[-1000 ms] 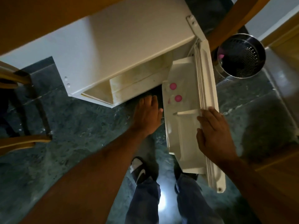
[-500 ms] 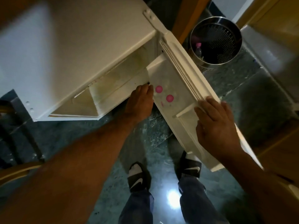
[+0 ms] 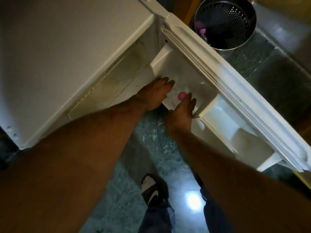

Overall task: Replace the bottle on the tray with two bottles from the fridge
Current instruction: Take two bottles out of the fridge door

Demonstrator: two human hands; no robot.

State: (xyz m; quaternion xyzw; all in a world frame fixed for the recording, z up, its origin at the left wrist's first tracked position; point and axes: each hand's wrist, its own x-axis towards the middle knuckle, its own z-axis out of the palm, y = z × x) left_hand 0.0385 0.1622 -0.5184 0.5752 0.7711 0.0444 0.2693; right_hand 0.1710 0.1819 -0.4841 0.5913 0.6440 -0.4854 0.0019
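Observation:
The white fridge [image 3: 67,47] stands open below me, its door [image 3: 239,91] swung out to the right. In the door's shelf stands a clear bottle with a pink cap [image 3: 182,95]. My right hand [image 3: 180,115] is at that bottle, fingers stretched along its right side. My left hand [image 3: 154,95] reaches into the same shelf just left of it, fingers curled over the spot where a second pink cap stood; that cap is hidden. Blur hides whether the left hand has a grip. No tray is in view.
A perforated metal bin [image 3: 225,22] stands behind the door, with another pink-capped bottle [image 3: 202,32] inside. My feet in dark slippers [image 3: 154,190] stand on the green stone floor. Wooden furniture borders the right edge.
My right hand left the door's edge and came down into the shelf beside the pink-capped bottle. My left hand moved further in and now covers the other cap. The view moved closer.

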